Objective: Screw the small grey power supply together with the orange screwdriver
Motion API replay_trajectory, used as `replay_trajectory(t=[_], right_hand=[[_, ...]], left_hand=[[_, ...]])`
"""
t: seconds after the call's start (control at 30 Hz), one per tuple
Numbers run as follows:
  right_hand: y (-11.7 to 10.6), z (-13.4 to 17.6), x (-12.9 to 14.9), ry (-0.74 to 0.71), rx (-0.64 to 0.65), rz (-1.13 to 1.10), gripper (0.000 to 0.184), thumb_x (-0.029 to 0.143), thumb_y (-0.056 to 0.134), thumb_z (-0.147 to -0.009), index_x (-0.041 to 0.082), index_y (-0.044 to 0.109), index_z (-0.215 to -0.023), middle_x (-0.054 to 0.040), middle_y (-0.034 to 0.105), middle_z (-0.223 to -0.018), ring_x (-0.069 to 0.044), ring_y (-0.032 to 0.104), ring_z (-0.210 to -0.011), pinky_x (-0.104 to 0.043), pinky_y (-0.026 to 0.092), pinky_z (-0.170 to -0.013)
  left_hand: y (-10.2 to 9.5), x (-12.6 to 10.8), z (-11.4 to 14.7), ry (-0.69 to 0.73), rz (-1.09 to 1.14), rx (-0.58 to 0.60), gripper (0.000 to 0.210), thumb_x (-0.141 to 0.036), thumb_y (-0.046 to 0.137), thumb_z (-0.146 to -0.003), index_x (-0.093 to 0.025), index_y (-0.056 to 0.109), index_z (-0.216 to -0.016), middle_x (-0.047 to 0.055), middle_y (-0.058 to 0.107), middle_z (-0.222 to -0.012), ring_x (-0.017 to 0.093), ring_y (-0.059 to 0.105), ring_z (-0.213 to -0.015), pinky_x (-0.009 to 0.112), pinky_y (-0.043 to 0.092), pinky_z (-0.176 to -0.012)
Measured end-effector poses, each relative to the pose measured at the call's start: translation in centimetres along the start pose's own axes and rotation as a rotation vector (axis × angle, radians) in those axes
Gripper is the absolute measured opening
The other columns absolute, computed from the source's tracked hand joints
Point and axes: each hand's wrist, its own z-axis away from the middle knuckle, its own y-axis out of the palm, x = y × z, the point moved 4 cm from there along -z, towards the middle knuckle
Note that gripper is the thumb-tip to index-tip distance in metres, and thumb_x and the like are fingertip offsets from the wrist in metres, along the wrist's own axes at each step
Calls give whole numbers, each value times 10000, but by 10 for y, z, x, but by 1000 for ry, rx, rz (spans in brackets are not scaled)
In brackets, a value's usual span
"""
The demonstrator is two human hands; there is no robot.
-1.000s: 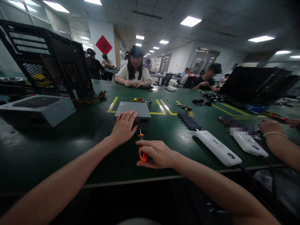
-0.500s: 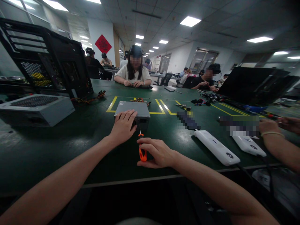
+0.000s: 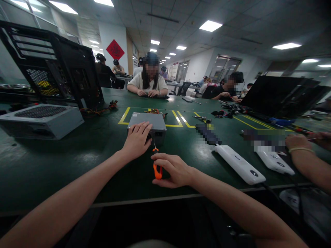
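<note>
My right hand (image 3: 173,168) curls closed round the orange-handled screwdriver (image 3: 158,172), aimed at the grey metal box (image 3: 152,120) at twelve o'clock; my left hand (image 3: 137,139) lies unclosed over its eight-o'clock corner. Off-axis thrust could make the screwdriver slip; slack left-hand pressure, the box skid.

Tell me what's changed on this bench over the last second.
A co-worker's far hand at the right edge moved left, toward the wristbanded hand. The wearer took or released nothing: left hand still on the grey box, right hand still holding the orange screwdriver.
</note>
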Motion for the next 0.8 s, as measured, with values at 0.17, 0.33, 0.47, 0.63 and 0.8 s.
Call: replay_trajectory(t=[0.17,0.33,0.47,0.63,0.8], right_hand=[[0,-1,3,-47,58,114,401,423,464,-878,147,457,-1169,-144,574,-1070,-169,628,-870,-258,519,-674],[1,0,-1,1,21,22,405,476,542,-824,139,454,-1031,-142,603,-1051,-166,637,-852,-244,522,-670],[1,1,-2,-2,17,-12,417,458,494,-840,133,434,-1095,-156,580,-1065,-183,625,-907,-259,526,-684],[-2,1,2,-47,11,102,360,402,464,-876,154,459,-1138,-147,571,-1076,-178,635,-883,-257,528,-677],[-3,4,-3,32,-72,-39,412,476,559,-813,142,422,-1012,-162,600,-1043,-186,639,-889,-248,534,-674]], left_hand=[[-1,0,0,-3,1,-8,482,-255,462,-819,-159,411,-1289,124,449,-1349,275,380,-1245,453,262,-1019],[-1,0,0,3,4,-5,485,-255,461,-821,-158,407,-1293,128,450,-1346,275,386,-1240,455,262,-1018],[0,1,0,-4,10,-4,484,-257,462,-820,-176,408,-1294,121,447,-1350,278,387,-1241,461,262,-1017],[0,-1,0,3,-10,3,475,-258,457,-825,-151,411,-1286,124,449,-1348,270,385,-1238,441,261,-1018],[-1,0,0,1,-15,-1,472,-258,451,-827,-152,407,-1285,121,448,-1348,269,383,-1238,439,260,-1017]])
